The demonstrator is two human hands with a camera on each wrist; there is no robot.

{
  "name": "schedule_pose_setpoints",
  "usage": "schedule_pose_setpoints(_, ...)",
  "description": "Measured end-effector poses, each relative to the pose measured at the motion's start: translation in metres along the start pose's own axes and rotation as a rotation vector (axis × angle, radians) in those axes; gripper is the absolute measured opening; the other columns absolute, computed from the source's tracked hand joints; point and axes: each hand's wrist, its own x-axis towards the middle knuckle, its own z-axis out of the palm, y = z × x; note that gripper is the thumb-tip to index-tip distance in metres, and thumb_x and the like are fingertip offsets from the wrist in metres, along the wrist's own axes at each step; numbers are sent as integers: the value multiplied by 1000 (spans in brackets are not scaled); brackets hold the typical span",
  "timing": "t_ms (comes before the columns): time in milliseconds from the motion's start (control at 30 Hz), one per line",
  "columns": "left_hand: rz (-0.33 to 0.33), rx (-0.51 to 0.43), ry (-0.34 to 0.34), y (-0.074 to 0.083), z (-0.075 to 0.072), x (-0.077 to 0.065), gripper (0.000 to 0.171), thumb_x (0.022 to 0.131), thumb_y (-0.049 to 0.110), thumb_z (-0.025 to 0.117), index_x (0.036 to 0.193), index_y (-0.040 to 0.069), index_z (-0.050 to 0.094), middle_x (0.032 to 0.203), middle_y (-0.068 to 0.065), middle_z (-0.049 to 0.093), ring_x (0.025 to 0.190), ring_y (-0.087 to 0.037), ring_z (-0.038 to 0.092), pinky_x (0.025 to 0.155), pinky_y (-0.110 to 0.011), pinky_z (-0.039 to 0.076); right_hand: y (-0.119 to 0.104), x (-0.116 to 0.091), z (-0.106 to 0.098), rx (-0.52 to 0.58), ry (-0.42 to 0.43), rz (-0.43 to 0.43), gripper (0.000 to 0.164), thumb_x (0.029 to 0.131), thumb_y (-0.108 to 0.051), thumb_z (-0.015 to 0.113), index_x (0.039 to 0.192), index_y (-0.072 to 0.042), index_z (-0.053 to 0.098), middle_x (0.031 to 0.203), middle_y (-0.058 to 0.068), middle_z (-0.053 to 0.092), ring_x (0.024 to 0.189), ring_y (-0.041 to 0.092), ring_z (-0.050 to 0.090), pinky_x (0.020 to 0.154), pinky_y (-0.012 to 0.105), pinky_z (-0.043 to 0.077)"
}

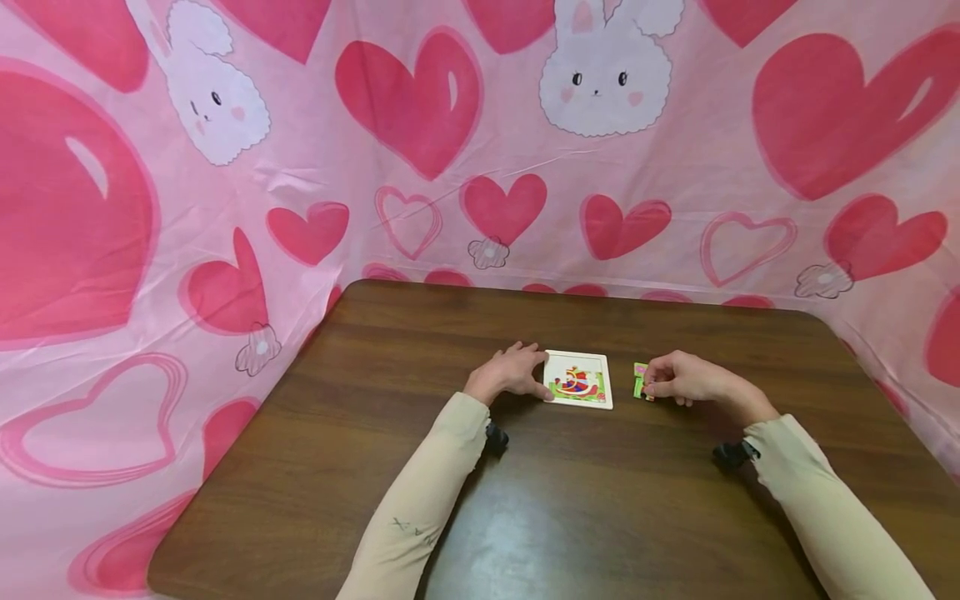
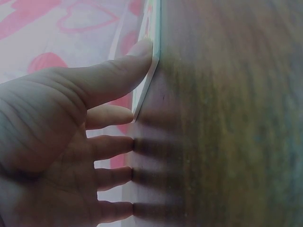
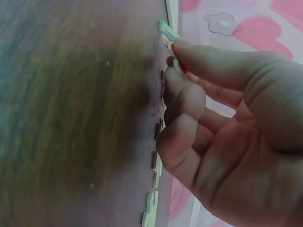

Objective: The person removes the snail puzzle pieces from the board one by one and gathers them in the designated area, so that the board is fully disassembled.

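A small square jigsaw board [image 1: 577,404] with a white frame lies on the table, part of a colourful picture showing in its lower half. My left hand [image 1: 513,369] rests at its left side. In the left wrist view the thumb [image 2: 137,49] lies on the white rim [image 2: 142,92], while the other fingers stretch out fairly straight toward the tabletop. To the right of the board, my right hand [image 1: 688,379] pinches a small colourful puzzle piece [image 3: 166,37] between thumb and fingers. Beside that hand a green and pink puzzle piece [image 1: 640,368] is partly covered by the fingers.
Several flat puzzle pieces [image 3: 151,205] lie in a row on the table under and beside the right hand. The brown wooden table [image 1: 525,517] has rounded corners. A pink cloth [image 1: 510,150] with hearts and rabbits hangs behind and to the sides.
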Motion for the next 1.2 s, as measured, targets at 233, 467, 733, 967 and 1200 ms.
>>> schedule_pose_setpoints(233, -4, 8, 1, 1, 0, -1, 77, 85, 50, 72, 150, 22, 41, 164, -5, 24, 153, -31, 16, 121, -55, 18, 2, -2, -2, 10, -28, -13, 13, 92, -18, 69, 89, -6, 64, 66, 0, 55, 48, 8, 46, 43, 26, 43)
schedule_pose_setpoints(467, -12, 4, 3, 1, 0, -2, 78, 85, 50, 72, 150, 23, 40, 164, -3, 24, 153, -30, 15, 122, -55, 17, 5, 0, 0, -9, -40, 15, 17, 91, -22, 70, 89, -8, 61, 67, 1, 58, 49, 9, 45, 44, 26, 43)
schedule_pose_setpoints(733, -14, 14, 5, 1, 0, -2, 78, 85, 51, 71, 151, 23, 40, 164, -3, 24, 153, -30, 15, 122, -55, 17, 1, 3, 3, -74, 34, 44, 23, 88, -21, 73, 90, -7, 55, 66, -1, 57, 49, 11, 44, 44, 26, 42)
schedule_pose_setpoints(967, -5, 18, 10, 1, 0, -2, 78, 85, 51, 72, 150, 23, 40, 164, -4, 25, 153, -30, 16, 121, -56, 18, -8, 1, 4, -115, 62, 54, 19, 88, -18, 73, 87, -9, 56, 65, -2, 56, 51, 13, 46, 44, 27, 43)
schedule_pose_setpoints(1200, -10, 13, -1, 2, 0, -2, 79, 85, 51, 71, 151, 23, 39, 164, -3, 24, 153, -30, 15, 122, -55, 17, -15, -2, 5, -128, 127, 18, 10, 92, -15, 67, 88, -10, 61, 69, -1, 56, 54, 14, 51, 47, 30, 46)
